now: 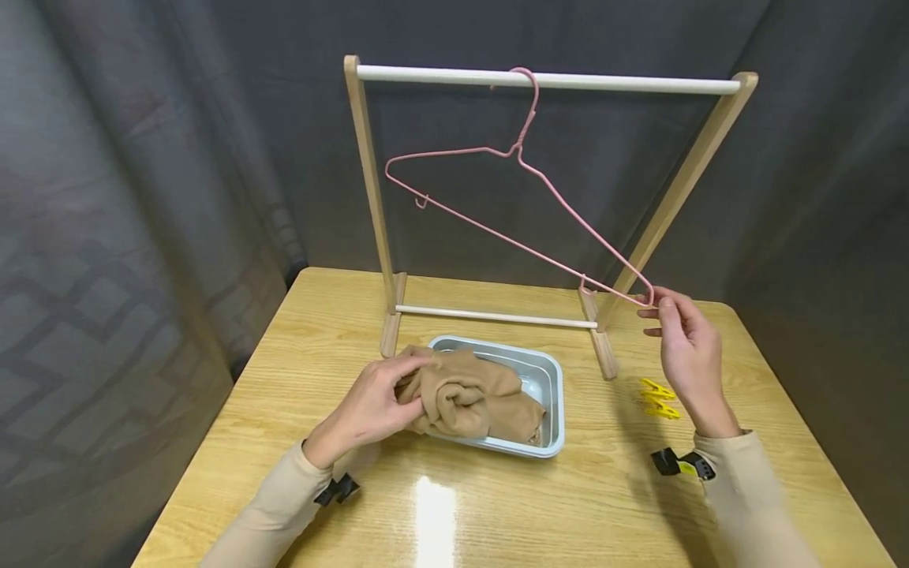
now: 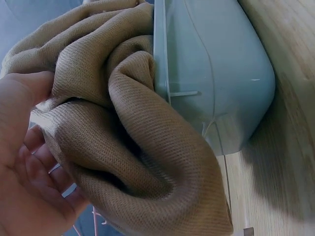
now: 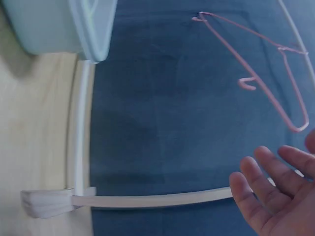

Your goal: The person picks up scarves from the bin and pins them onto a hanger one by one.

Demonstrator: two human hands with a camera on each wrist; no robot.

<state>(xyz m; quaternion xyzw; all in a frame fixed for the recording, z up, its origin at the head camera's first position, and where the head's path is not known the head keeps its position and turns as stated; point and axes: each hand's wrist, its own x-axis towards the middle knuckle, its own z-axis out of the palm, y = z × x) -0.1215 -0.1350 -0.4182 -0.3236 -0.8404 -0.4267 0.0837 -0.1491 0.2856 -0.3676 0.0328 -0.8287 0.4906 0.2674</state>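
My left hand (image 1: 376,402) grips a bunched brown cloth (image 1: 461,394), its thumb pressed into the folds. That cloth lies partly in a pale blue plastic basin (image 1: 559,394) and, in the left wrist view, droops over the rim. A pink wire hanger (image 1: 528,126) hangs tilted, hooked over the rack's white top rail (image 1: 639,83). At its lower right corner is my right hand (image 1: 689,343), thumb and forefinger close around it in the head view. The right wrist view shows the fingers (image 3: 275,174) spread and the hanger (image 3: 266,91) slightly apart from them.
Wooden posts (image 1: 371,173) and feet hold up the rack on the wooden table (image 1: 312,379), with a thin lower rail (image 1: 497,317) behind the basin. Yellow clothespins (image 1: 660,409) lie below my right hand. Dark grey curtains (image 1: 284,95) surround the table.
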